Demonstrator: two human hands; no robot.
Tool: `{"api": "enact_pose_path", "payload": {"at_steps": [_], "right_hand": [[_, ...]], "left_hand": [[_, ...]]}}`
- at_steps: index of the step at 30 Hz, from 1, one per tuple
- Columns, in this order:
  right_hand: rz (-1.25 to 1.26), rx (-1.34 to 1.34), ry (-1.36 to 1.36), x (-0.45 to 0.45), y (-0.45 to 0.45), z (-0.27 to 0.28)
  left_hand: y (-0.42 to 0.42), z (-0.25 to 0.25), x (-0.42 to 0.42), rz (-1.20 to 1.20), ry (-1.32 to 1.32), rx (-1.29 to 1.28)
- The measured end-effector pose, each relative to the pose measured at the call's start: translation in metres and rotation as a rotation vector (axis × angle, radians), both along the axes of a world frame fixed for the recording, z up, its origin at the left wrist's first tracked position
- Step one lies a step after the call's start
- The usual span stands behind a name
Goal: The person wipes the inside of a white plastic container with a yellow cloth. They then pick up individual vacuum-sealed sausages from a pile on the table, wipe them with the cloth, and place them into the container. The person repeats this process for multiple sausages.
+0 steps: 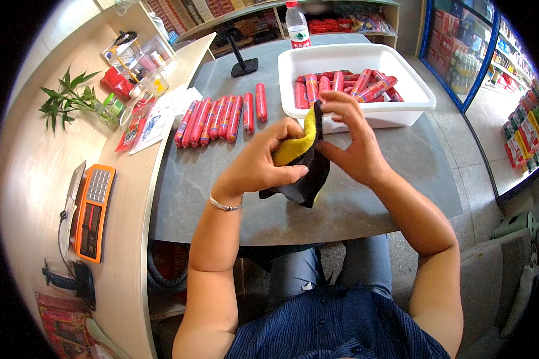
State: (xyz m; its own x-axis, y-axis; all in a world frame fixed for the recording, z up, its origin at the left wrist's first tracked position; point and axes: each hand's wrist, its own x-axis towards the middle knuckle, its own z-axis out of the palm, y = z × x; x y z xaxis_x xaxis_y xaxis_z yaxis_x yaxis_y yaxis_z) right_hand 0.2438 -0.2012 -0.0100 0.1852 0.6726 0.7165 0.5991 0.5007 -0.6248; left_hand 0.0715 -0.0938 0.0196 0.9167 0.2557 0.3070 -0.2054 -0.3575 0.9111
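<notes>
My left hand (269,155) grips a yellow and black cloth (312,166) above the grey table, its thumb lying across the dark side. On the other side of the cloth, the fingers of my right hand (352,139) pinch its upper edge. The cloth is folded and hangs down in a point. Beyond my left hand, several red-wrapped sausages (211,121) lie side by side in a row, with two set slightly apart at the right end. More sausages (361,85) are heaped inside a white plastic tub (413,98) behind my right hand.
A water bottle with a red cap (298,27) and a black stand (244,66) are at the table's far side. Along the left runs a wooden counter (130,193) with an orange scale (95,211) and a potted plant (78,96). A blue-framed glass door (460,54) is at right.
</notes>
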Motion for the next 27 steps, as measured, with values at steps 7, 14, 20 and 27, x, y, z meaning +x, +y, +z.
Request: {"api": "enact_pose_path", "payload": {"at_steps": [7, 14, 20, 27], "right_hand": [[0.182, -0.110, -0.069, 0.018, -0.004, 0.009], [0.028, -0.097, 0.304, 0.035, -0.003, 0.015], [-0.293, 0.339, 0.253, 0.041, 0.000, 0.016], [0.347, -0.119, 0.705, 0.053, -0.025, 0.031]], "left_hand": [[0.011, 0.005, -0.002, 0.116, -0.074, 0.572], [0.067, -0.008, -0.014, 0.737, -0.313, 0.518], [0.060, 0.001, -0.011, 0.993, -0.712, 0.806], [0.049, 0.005, -0.029, 0.160, -0.463, -0.288]]}}
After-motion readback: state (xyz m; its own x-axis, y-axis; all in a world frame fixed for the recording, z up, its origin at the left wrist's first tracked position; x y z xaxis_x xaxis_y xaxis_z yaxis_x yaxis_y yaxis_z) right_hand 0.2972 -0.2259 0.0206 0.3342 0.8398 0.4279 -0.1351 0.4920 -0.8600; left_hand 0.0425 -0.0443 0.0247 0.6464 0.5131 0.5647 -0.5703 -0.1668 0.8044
